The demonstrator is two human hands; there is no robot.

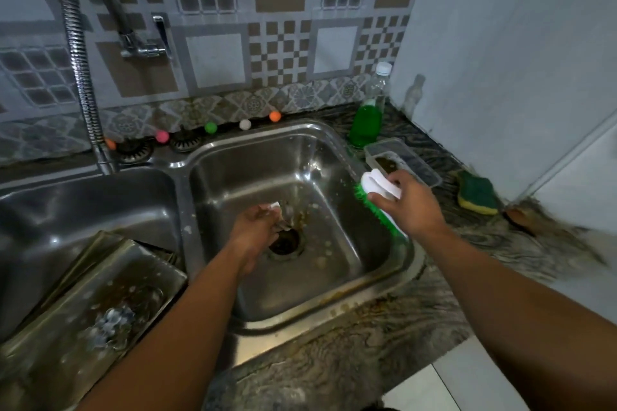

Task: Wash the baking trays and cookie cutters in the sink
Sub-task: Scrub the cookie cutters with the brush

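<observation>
My left hand [257, 227] reaches down into the right sink basin [233, 183] and grips a small metal cookie cutter [283, 223] right above the drain [285, 242]. My right hand [412, 207] holds a scrubbing brush [377, 188] with a white handle and green bristles over the basin's right rim. Soiled baking trays [100, 294] lie stacked and tilted in the left basin at the lower left, with foam on the top one.
A bottle of green dish soap [367, 120] stands at the back right of the counter. A clear plastic container [404, 160] and a green-yellow sponge [477, 192] lie to the right of the sink. The faucet hose [83, 77] hangs at the left. Small coloured balls [211, 127] line the back edge.
</observation>
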